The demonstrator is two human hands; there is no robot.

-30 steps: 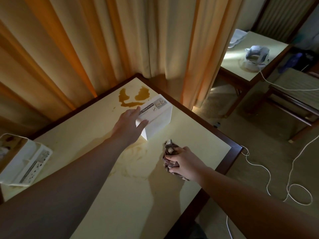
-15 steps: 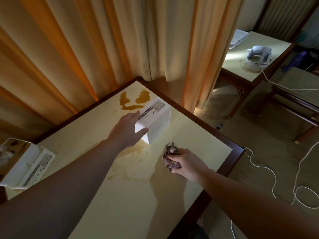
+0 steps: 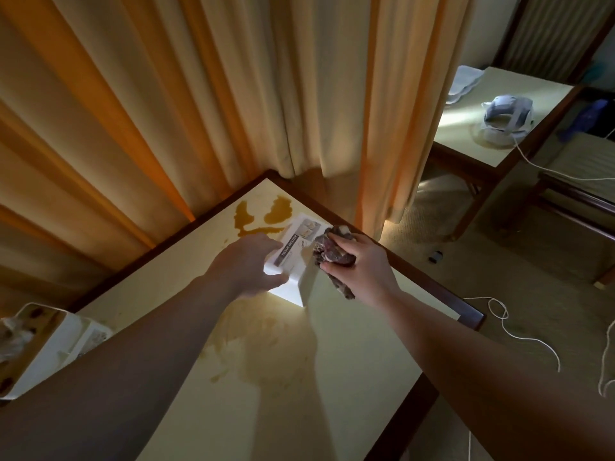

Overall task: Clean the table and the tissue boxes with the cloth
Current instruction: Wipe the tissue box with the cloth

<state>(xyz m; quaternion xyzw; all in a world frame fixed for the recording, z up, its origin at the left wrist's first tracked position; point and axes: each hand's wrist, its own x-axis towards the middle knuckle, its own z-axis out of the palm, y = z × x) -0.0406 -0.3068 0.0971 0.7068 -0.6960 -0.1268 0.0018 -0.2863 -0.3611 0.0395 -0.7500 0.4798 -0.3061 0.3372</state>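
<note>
A white tissue box (image 3: 296,261) stands tilted on the cream table (image 3: 349,377) near its far corner. My left hand (image 3: 246,264) grips the box's left end, thumb on the near side. My right hand (image 3: 359,261) holds a crumpled brown cloth (image 3: 332,254) and presses it against the box's right side. A brown spill (image 3: 263,217) lies just behind the box, and a paler smear (image 3: 259,341) stains the table in front of it. A second white tissue box (image 3: 43,347) with brown spots sits at the left edge.
Orange curtains (image 3: 199,94) hang close behind the table. To the right stands another table (image 3: 479,128) bearing a white device (image 3: 506,114) whose cord (image 3: 519,331) trails across the carpet. A chair (image 3: 579,181) is beside it.
My right hand has lifted the cloth off the table and brought it up against the tissue box's right side. My left hand has kept its grip and tilted the box.
</note>
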